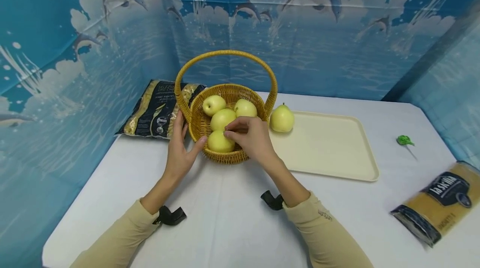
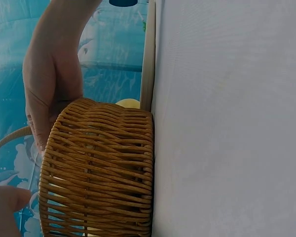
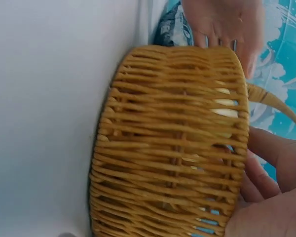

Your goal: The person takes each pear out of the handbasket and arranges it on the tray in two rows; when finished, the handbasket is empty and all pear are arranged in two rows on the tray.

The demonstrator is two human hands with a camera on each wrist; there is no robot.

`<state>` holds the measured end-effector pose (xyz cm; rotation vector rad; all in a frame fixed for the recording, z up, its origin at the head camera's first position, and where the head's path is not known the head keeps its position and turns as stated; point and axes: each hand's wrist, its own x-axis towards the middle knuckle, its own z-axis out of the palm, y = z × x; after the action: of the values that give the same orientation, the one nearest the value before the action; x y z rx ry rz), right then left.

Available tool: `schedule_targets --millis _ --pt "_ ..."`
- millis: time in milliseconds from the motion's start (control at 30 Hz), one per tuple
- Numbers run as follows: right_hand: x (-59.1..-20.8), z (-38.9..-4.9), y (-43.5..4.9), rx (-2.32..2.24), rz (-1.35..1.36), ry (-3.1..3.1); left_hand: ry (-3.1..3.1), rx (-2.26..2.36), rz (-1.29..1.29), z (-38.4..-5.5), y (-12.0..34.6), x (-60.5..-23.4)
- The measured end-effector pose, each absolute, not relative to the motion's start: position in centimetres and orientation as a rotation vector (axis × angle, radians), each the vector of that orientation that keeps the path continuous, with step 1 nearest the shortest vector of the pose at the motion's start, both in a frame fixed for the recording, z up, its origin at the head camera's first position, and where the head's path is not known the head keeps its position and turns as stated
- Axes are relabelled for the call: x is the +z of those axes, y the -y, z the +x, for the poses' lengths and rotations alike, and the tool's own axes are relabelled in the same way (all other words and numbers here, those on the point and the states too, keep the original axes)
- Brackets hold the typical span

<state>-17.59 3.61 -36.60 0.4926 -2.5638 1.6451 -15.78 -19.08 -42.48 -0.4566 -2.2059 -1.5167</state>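
While the left hand (image 1: 180, 153) (spread) touches the basket (image 1: 226, 158), the right hand (image 1: 255, 139) pinches the nearest pear (image 1: 219, 143) by its top.

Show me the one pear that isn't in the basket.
It's the pear on the cream tray, just right of the basket; the other four visible pears all lie inside the basket.

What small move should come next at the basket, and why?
Probably have the right hand ease its pinch at the front pear: that pear sits inside the basket, the left hand is at the basket's side, and a free right hand could reach the lone pear on the tray.
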Motion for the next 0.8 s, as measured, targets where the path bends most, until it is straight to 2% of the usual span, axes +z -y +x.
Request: schedule_targets --millis 800 --pt "-36.42 -17.44 -3.42 1.733 0.587 2.323 2.228 -1.529 -0.412 -15.53 19.13 -42.34"
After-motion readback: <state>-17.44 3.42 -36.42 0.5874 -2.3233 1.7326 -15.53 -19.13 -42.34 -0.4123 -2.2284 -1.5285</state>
